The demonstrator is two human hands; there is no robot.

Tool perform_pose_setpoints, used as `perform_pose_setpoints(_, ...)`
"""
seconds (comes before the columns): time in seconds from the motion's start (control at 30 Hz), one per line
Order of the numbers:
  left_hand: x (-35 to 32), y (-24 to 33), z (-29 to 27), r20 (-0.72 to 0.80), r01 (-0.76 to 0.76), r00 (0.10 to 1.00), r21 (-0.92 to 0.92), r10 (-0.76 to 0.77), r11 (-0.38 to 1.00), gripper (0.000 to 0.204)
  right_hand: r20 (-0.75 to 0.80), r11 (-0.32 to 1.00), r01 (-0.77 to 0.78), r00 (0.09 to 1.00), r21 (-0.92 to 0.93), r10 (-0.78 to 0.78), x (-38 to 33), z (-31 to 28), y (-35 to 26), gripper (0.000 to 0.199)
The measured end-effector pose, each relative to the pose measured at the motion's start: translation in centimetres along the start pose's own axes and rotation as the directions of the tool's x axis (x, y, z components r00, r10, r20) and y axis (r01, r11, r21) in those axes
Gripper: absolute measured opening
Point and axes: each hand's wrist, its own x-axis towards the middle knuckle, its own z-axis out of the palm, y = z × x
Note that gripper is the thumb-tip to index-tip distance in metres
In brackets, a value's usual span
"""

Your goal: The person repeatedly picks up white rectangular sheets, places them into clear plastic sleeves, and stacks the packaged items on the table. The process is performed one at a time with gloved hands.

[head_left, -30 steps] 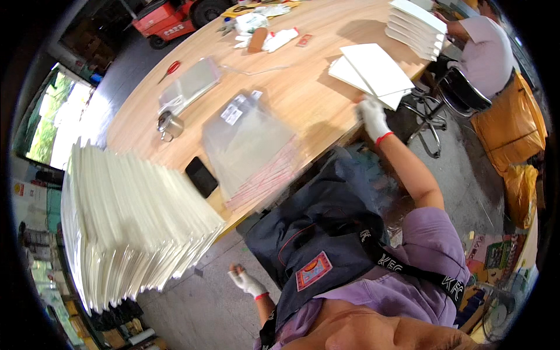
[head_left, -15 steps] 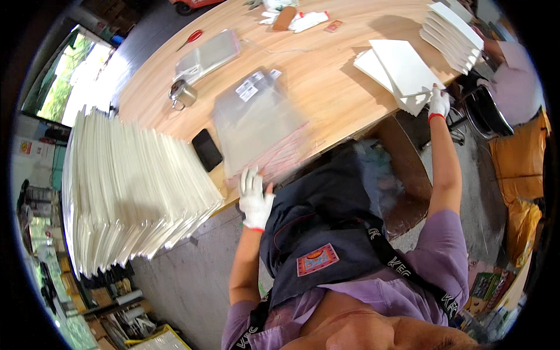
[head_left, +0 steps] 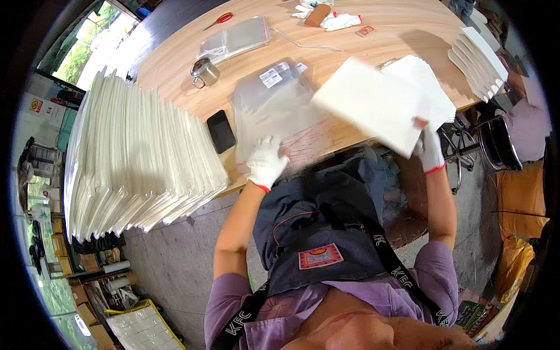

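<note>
My right hand [head_left: 430,150], in a white glove with a red cuff, grips the near right corner of a white rectangular sheet [head_left: 370,102]. The sheet is blurred and hangs above the table's front edge, partly over the stack of white sheets [head_left: 426,81]. My left hand [head_left: 268,160], gloved alike, rests on the near end of a pile of clear plastic bags [head_left: 271,111]. Its fingers lie bent over the bags' pink-lined edge with the thumb apart. White labels [head_left: 274,76] show at the bags' far end.
A tall row of filled white packs [head_left: 140,157] stands at the left. Beside it lie a black phone [head_left: 221,131] and a metal mug [head_left: 205,72]. Farther back are more bags [head_left: 245,36], red scissors [head_left: 221,19] and gloves [head_left: 341,21]. Another person [head_left: 528,111] sits at the right.
My right hand has lifted the white sheet off the stack and swung it left toward the plastic bags. My left hand has moved onto the bags' near edge. The view has shifted slightly.
</note>
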Motion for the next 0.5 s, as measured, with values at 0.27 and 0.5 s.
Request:
perform_pose_setpoints(0.27,-0.9,-1.2,2.4,-0.035,0.034,0.999,-0.116,-0.038,0.993,0.036,0.217,0.923,-0.373,0.897,-0.097,0.385,-7.9,3.4,6.8,0.030)
perform_pose_setpoints(0.5,-1.8,-1.3,1.2,-0.208,0.000,0.977,-0.188,-0.039,0.982,0.022,0.270,0.934,-0.326,0.921,0.143,0.280,-8.4,2.0,10.5,0.024)
